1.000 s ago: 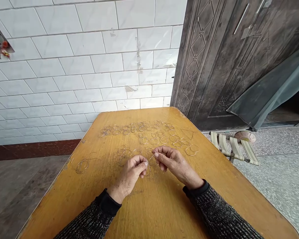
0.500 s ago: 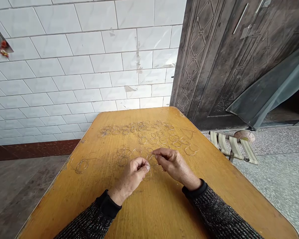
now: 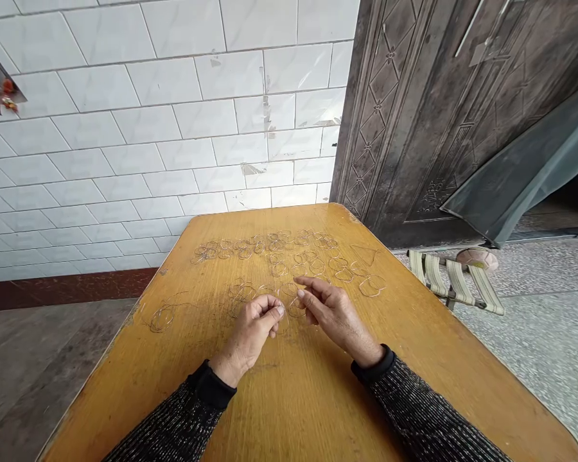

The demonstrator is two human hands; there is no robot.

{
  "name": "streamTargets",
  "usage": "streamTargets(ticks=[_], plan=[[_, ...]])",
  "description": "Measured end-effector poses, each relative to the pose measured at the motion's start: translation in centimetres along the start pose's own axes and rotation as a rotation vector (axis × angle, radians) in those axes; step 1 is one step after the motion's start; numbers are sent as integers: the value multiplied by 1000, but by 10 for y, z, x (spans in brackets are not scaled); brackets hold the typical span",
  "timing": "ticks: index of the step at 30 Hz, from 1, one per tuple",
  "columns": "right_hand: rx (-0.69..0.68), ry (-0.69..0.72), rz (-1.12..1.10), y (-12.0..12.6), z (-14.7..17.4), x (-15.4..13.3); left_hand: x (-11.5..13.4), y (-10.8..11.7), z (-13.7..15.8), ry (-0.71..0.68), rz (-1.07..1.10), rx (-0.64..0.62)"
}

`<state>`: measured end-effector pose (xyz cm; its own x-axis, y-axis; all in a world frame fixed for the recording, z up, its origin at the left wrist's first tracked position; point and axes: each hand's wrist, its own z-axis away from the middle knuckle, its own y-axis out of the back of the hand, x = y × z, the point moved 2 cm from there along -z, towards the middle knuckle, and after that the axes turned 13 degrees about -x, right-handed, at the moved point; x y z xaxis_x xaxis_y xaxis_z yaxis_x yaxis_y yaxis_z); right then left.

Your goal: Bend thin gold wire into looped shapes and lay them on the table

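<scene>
My left hand [image 3: 250,330] pinches the end of a thin wire [image 3: 286,316] between thumb and forefinger, above the middle of the table. Only a faint part of this wire shows; the fingers hide the rest. Just to the right is my right hand [image 3: 340,321], open, its forefinger stretched out and its thumb apart from it. Behind the hands lie thin wire loops, some hidden by the fingers, among them a looped wire shape [image 3: 241,292] at the left hand's far side.
Rows of looped wire shapes [image 3: 243,249] spread over the far half of the yellow wooden table [image 3: 289,410]. A loose wire coil [image 3: 162,317] lies near the left edge. Beyond are a white tiled wall [image 3: 173,109], a dark carved door [image 3: 414,128] and a strap stool [image 3: 457,282].
My right hand's thumb and forefinger have come apart from a near pinch. My left hand has shifted slightly up and left, still pinching. The view has moved a little.
</scene>
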<state>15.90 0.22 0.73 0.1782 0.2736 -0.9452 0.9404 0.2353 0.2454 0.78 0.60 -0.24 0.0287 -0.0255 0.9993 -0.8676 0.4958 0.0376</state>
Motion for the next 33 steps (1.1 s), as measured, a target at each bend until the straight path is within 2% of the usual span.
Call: streamTargets(ticks=[2, 7, 17, 27, 33], plan=[[-19, -12, -75, -4, -1, 1, 0, 2, -1, -23, 49, 48], [-191, -74, -152, -16, -1, 2, 2, 2, 0, -51, 130, 79], [-101, -88, -218, -18, -1, 3, 1, -2, 1, -1, 377, -26], [-77, -31, -175, -18, 4, -2, 4, -2, 1, 31, 415, 21], [-113, -30, -172, -19, 3, -2, 2, -1, 1, 32, 413, 23]])
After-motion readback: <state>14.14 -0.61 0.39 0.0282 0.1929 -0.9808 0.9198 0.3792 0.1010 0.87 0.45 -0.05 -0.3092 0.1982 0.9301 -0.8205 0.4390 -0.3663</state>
